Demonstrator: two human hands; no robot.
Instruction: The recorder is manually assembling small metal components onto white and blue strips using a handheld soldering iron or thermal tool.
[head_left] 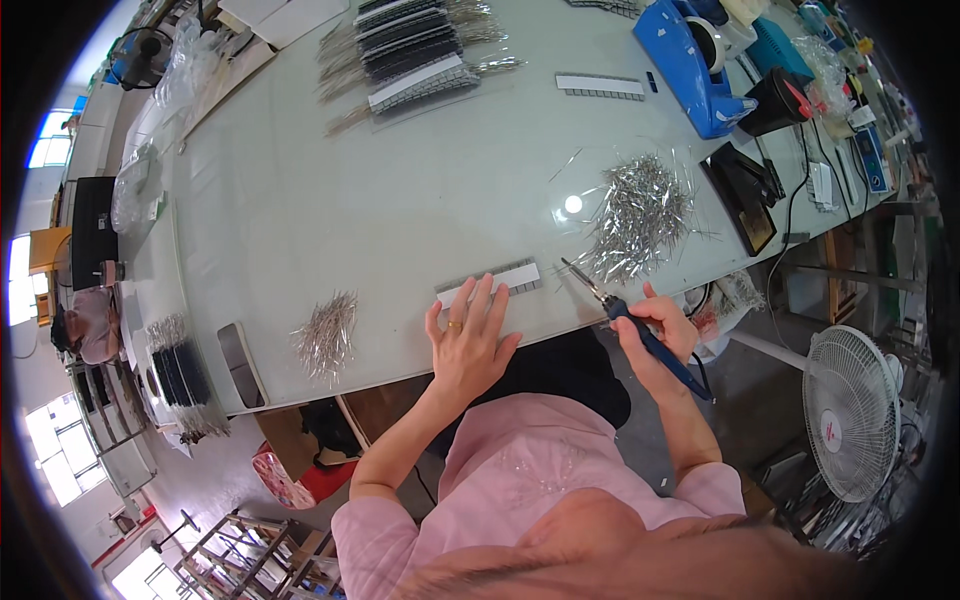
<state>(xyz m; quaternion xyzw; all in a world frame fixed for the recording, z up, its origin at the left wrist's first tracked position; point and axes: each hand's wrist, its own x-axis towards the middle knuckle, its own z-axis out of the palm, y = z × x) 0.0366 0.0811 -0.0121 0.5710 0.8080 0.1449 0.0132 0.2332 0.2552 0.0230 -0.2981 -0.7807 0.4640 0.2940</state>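
Left hand flat on a grey-and-white strip, right hand wrapped around a blue-handled iron

The left hand (468, 345) lies with fingers spread across the grey-and-white strip (520, 277), gripping nothing, only covering its middle. The right hand (675, 325) is closed around the blue-handled iron (662, 352).

Among the containers, a dark cup (772, 103) stands by the far right edge, a red item at its rim; what lies deeper inside cannot be made out. A blue tape dispenser (690, 85) beside it carries a roll of tape (707, 45). Below the near edge, an open brown box (285, 437) holds dark things, too shadowed to identify.

The strip rests on the pale table (300, 220) near its front edge, between 2 piles of silvery wire pieces: the small pile (328, 337) to the left, the large pile (640, 215) to the right and farther off. Its long axis runs left to right, the right end angled slightly away from the person.

The iron's long axis slants: its metal tip points forward and left, just beyond the strip's right end and apart from it, while the rear end, with its cord, points back and right toward the person's right side.
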